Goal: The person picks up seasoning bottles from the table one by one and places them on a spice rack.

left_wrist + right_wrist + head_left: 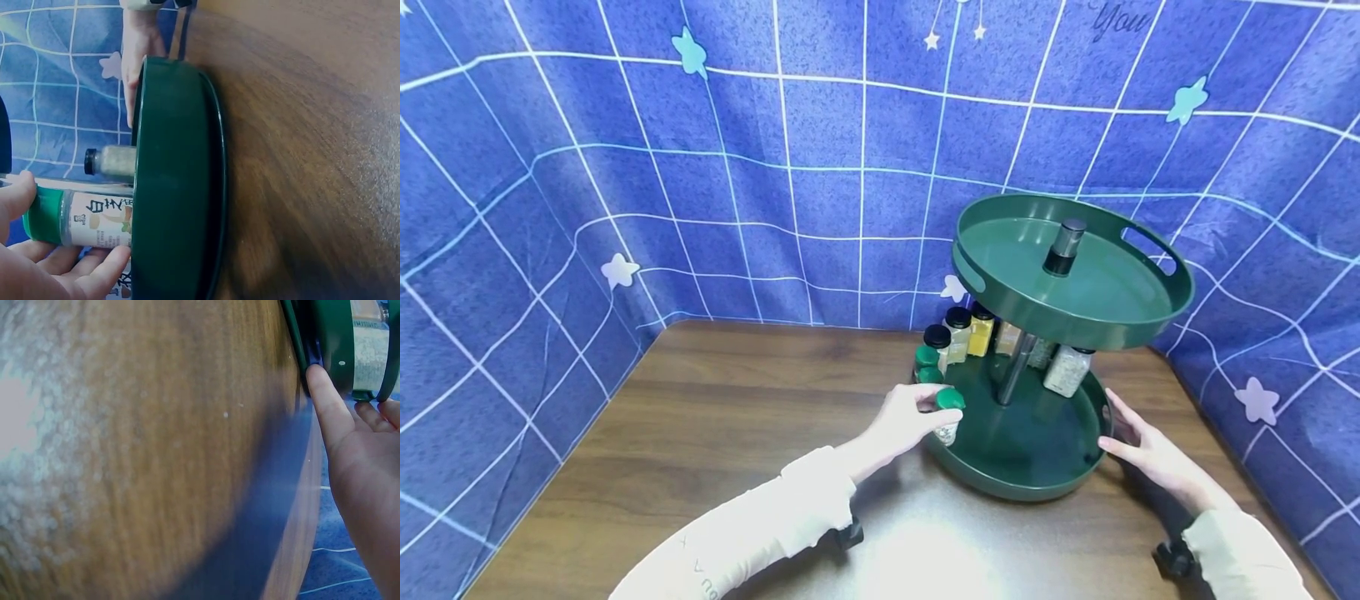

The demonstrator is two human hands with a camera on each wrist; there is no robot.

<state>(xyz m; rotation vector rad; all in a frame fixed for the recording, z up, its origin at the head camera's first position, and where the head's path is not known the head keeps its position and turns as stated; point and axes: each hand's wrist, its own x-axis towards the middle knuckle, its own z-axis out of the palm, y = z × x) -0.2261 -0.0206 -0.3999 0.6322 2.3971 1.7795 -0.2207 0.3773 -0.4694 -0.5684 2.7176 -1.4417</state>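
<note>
In the head view my left hand (898, 429) grips a small spice jar (951, 400) with a green cap and white label. The jar is upright at the left rim of the lower tray (1030, 446) of a two-tier green turntable. In the left wrist view my thumb lies by the green cap (42, 214), and the fingers wrap below the jar. My right hand (1161, 458) touches the lower tray's right rim with extended fingers. The thumb (328, 406) presses low on the tray's outer side in the right wrist view.
The upper tray (1011, 254) overhangs the rear of the lower one, on a central post (1017, 375). Several black-capped jars, including a yellow one (981, 333), line the lower tray's back. A pale jar (1067, 372) stands right of the post. Blue patterned cloth (820, 200) hangs behind the wooden table (737, 400).
</note>
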